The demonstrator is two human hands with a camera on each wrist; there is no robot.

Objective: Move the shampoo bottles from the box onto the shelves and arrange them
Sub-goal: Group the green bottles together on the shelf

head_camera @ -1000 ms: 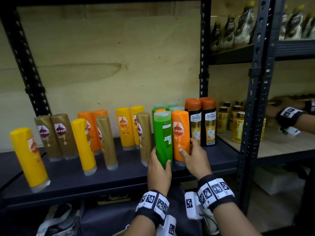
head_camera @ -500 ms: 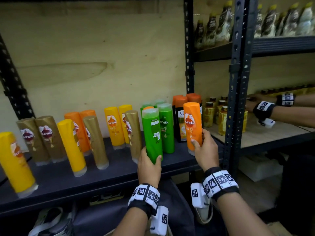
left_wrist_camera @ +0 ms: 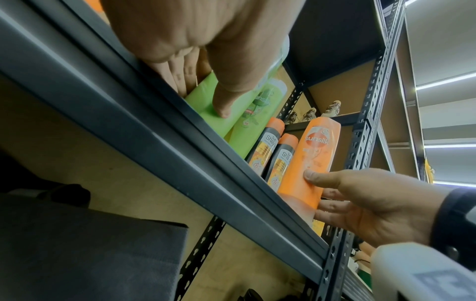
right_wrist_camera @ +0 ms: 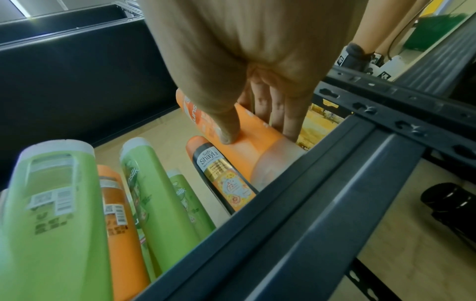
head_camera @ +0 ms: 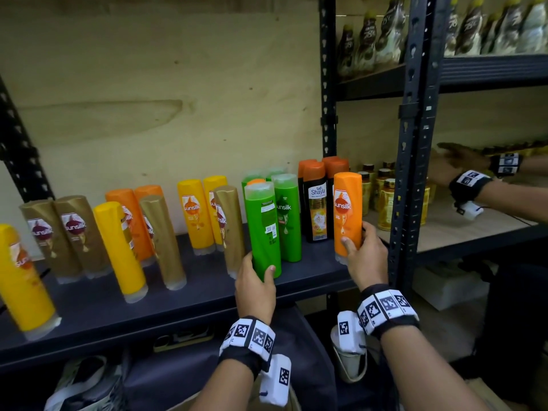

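Observation:
My left hand (head_camera: pixel 257 269) grips the base of a green shampoo bottle (head_camera: pixel 262 229) standing near the front of the dark shelf (head_camera: pixel 184 304), its back label facing me. My right hand (head_camera: pixel 354 237) holds an orange Sunsilk bottle (head_camera: pixel 347 215) upright at the shelf's right end, thumb on its front (left_wrist_camera: pixel 313 156), fingers behind. In the left wrist view the thumb presses the green bottle (left_wrist_camera: pixel 206 101). In the right wrist view the thumb lies on the orange bottle (right_wrist_camera: pixel 252 140). More green, orange, yellow and gold bottles stand in loose rows to the left.
Two black Shayla bottles (head_camera: pixel 318 209) stand between the held bottles. A black upright post (head_camera: pixel 410 173) is just right of the orange bottle. Another person's hands (head_camera: pixel 453 170) work among golden jars (head_camera: pixel 385 200) on the neighbouring wooden shelf. Bags lie below the shelf (head_camera: pixel 166 381).
My right hand has carried the orange bottle from beside the green one rightward, past the Shayla bottles, to the shelf's right end. My left hand has kept hold of the green bottle.

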